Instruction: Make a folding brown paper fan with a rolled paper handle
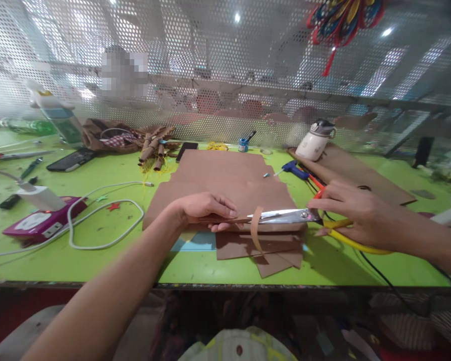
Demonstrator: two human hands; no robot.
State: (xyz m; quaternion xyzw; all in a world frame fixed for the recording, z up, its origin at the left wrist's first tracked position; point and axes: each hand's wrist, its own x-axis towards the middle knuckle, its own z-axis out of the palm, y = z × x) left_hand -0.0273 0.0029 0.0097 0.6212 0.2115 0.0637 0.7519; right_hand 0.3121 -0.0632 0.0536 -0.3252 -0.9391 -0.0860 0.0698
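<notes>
My left hand [212,208] is closed on the edge of a piece of brown paper [225,219], thumb on top and fingers beneath. In my right hand [355,208] is a pair of scissors [285,215] with red and yellow handles, the blades pointing left toward the paper. A narrow curled paper strip [256,230] hangs at the blades. Below and behind the hands lie larger brown sheets [225,170], with several smaller brown pieces [259,245] near the table's front. Part of a light blue sheet [195,241] shows under them.
On the green table [108,260] stand a purple power strip [41,220] with a white cable [69,225], a phone [71,159] and rolled brown paper tubes [156,145]. A blue glue gun [295,169] lies right of the sheets, near a white bottle [313,143]. A perforated screen [218,60] rises behind.
</notes>
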